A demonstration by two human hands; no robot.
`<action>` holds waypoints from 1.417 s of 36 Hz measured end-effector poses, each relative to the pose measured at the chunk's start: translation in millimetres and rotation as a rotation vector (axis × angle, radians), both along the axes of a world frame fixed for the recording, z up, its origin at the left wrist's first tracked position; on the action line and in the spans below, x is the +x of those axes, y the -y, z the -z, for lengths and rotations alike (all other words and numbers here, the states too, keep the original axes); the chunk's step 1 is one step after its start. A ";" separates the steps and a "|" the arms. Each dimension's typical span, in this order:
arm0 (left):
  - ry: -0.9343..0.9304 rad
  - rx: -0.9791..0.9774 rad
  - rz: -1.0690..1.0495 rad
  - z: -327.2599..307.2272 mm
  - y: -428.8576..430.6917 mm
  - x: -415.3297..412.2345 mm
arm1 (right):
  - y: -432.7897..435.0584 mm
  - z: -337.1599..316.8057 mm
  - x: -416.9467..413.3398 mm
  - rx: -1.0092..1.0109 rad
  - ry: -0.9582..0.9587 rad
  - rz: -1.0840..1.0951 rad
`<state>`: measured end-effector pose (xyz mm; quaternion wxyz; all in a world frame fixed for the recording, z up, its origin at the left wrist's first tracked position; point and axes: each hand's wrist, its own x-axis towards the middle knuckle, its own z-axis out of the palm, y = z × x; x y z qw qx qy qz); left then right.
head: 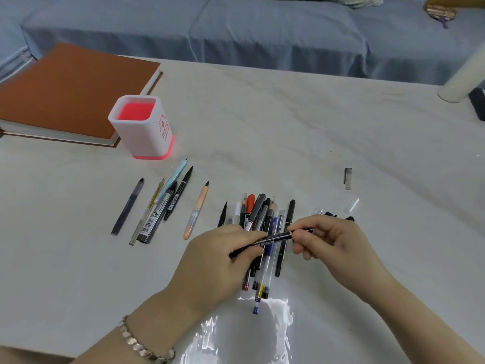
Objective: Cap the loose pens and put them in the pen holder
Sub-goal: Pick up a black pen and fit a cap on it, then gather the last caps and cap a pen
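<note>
A white surface (pixel 288 122) fills the frame, with one brown book (pixel 70 90) at upper left and one white-and-pink pen holder (pixel 143 127) upright beside it. Six loose pens (pixel 160 203) lie left of centre, tips toward the top. A central pile of pens (pixel 262 219), too overlapped to count, sits partly hidden under both hands. The left hand (pixel 223 256) and right hand (pixel 333 240) pinch one black pen (pixel 275 238), its long axis running left-right; its ends are covered.

pen holder (pixel 141 127) unobstructed, book (pixel 70 93) behind
</note>
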<state>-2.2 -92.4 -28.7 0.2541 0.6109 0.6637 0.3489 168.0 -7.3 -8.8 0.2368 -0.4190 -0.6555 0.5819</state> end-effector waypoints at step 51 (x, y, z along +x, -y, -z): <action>-0.275 -0.216 -0.024 57.5 7.3 -15.3 | 23.7 76.5 -43.6 0.843 0.424 -0.317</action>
